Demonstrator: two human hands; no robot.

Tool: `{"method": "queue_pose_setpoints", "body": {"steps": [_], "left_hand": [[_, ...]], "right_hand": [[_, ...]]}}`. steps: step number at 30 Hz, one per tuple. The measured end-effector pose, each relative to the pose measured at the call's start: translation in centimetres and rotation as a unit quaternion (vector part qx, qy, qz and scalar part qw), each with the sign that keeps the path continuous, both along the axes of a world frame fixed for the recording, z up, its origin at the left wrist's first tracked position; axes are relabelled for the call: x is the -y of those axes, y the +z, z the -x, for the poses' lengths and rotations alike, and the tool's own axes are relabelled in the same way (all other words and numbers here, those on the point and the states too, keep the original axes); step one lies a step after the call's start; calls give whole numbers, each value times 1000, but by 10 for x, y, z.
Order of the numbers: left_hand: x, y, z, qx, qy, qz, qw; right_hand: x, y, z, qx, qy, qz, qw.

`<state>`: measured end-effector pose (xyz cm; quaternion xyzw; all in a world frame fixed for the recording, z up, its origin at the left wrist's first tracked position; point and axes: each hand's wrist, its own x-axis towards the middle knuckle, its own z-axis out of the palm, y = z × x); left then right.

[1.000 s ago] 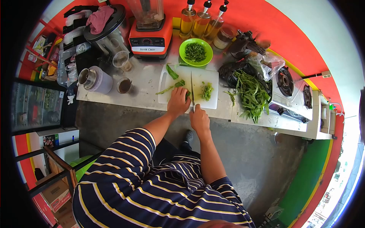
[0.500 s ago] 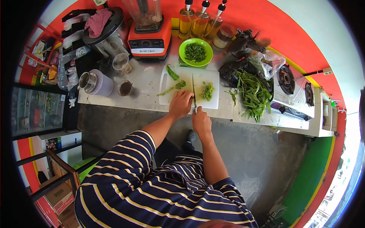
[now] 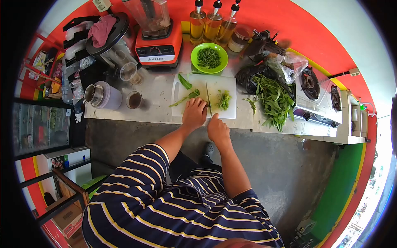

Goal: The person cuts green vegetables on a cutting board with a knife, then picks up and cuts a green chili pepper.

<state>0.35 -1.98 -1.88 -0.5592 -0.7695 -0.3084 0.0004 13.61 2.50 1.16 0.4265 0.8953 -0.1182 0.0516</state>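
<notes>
On the white cutting board, knife beside chopped greens.

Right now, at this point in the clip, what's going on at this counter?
A person is cutting greens on a white board. The right hand holds the knife; the left hand is on the board beside the blade, largely hiding whatever is under its fingers. Chopped bits lie right of the knife, longer leaves left. Beyond the board, a green bowl holds more chopped greens.
</notes>
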Motion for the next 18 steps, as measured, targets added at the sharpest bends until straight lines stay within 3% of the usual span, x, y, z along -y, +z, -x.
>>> {"method": "queue_pose_setpoints", "body": {"steps": [4,13,18], "left_hand": [[0,-2,1,25,-10,-15,1000],[1,-2,2,23,-13,8,1000],[0,1,1,30,-10,15,999]], "right_hand": [[19,0,-1,2,-49,48,998],[-4,15,-4,18,-1,59,998],[6,3,3,10,-38,90,995]]}}
